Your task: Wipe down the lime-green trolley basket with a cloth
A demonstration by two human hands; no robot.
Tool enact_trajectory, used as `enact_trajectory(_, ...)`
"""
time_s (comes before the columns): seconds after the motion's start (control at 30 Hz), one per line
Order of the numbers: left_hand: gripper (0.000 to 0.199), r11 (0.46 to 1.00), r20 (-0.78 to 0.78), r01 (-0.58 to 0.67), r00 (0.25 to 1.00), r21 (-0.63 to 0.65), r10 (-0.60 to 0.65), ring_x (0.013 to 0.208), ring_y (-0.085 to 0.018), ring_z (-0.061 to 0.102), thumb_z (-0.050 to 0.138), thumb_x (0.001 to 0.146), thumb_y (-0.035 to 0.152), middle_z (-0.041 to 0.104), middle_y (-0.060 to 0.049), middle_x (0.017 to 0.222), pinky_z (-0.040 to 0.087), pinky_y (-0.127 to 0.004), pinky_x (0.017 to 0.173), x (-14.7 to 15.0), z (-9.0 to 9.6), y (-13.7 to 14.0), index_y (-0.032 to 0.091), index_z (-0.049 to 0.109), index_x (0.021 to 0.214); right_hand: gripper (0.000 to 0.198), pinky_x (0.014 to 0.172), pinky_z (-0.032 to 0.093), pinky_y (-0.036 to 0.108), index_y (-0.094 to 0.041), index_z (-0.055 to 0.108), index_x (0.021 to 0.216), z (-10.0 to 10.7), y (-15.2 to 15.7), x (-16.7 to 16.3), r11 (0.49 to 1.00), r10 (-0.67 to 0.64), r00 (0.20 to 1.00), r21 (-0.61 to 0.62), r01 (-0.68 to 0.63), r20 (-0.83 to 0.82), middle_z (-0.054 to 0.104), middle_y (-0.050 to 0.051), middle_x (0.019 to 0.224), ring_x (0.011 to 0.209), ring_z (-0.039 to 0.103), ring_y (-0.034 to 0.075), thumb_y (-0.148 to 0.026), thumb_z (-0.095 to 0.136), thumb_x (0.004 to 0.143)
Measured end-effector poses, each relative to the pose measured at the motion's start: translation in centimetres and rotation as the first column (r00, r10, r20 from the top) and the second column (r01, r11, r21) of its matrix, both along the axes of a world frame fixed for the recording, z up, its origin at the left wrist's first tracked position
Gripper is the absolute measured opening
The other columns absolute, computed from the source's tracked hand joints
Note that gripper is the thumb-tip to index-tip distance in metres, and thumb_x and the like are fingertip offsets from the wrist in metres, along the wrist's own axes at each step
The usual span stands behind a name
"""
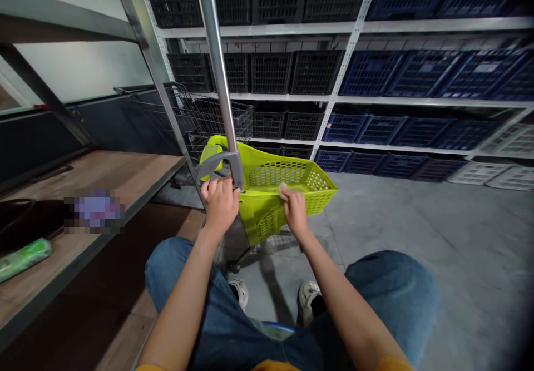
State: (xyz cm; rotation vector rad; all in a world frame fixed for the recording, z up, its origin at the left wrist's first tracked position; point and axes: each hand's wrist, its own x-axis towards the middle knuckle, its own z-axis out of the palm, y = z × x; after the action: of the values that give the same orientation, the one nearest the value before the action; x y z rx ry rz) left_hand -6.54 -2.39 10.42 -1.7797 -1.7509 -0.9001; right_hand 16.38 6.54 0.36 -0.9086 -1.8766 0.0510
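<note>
Seated view looking down: jeans-clad knees at 8 and 4 o'clock, pale shoes between them. Straight ahead at 12 o'clock, within arm's reach, stands a lime-green cart (250, 215) with a perforated basket. The left hand (221, 204), at 11 o'clock, is curled closed on the cart beside its grey handle (236, 169); whether it grips rim or handle is hard to tell. The right hand (295, 209), just past 12, pinches a small pale cloth (282, 189) against the near rim.

The cart looks like stiff, light plastic, probably smooth; on casters it may roll, so the solid rim beside the handle seems the firmest hold. The cloth is likely soft and best pinched in a bunch.

From 9 to 11 o'clock, a metal-edged wooden bench (139, 171) carries a green packet (27, 257) and closes in that side; a metal pole (214, 54) rises by the handle. Grey floor (392, 215) lies open from 1 to 3. Farther off are a black wire cart (187, 109) at 11, then shelves of black crates (271, 73) at 12 and blue crates (425, 73) at 1.
</note>
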Motion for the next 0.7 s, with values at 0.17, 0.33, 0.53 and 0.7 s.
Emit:
enact_trajectory(0.17,0.034,1.0,0.005,-0.009,1.0,0.012,0.009,0.11,-0.032,0.054,0.044,0.095,0.035,0.067,-0.016,0.11,0.025,-0.051,0.108,0.9,0.0,0.1,0.014,0.059,0.117,0.03,0.097,0.047,0.042,-0.021,0.06,0.12,2.3,-1.9,-3.3,0.997,0.07,0.997,0.004,-0.071,0.025,0.064,0.011,0.116,0.11,0.056,0.024,-0.014,0.042,0.095)
enact_trajectory(0.33,0.036,1.0,0.011,-0.007,1.0,0.02,0.007,0.11,-0.032,0.055,0.042,0.096,0.037,0.068,-0.016,0.108,0.025,-0.052,0.108,0.6,-0.1,0.1,0.015,0.06,0.119,0.034,0.105,0.044,0.038,-0.025,0.055,0.129,3.1,-3.0,-7.0,0.979,0.182,0.976,0.072,-0.191,0.115,0.061,0.007,0.125,0.12,0.053,0.021,-0.015,0.044,0.099)
enact_trajectory(0.53,0.037,0.999,0.034,0.013,0.999,0.03,-0.014,0.109,-0.032,0.054,0.043,0.094,0.039,0.069,-0.015,0.105,0.024,-0.052,0.109,-0.7,0.0,0.2,0.017,0.061,0.118,0.036,0.099,0.047,0.042,-0.02,0.053,0.133,-0.1,2.0,3.2,0.998,0.065,0.966,-0.017,-0.063,0.249,0.064,0.011,0.125,0.113,0.057,0.025,-0.018,0.044,0.098)
enact_trajectory(0.7,0.038,0.999,0.019,0.036,0.999,-0.016,-0.035,0.111,-0.032,0.054,0.045,0.093,0.038,0.068,-0.015,0.108,0.024,-0.051,0.108,-1.2,0.2,0.3,0.016,0.06,0.121,0.04,0.104,0.043,0.05,-0.016,0.052,0.134,-1.2,2.0,5.5,0.992,-0.118,0.967,-0.014,0.124,0.224,0.062,0.015,0.122,0.117,0.053,0.028,-0.02,0.043,0.096)
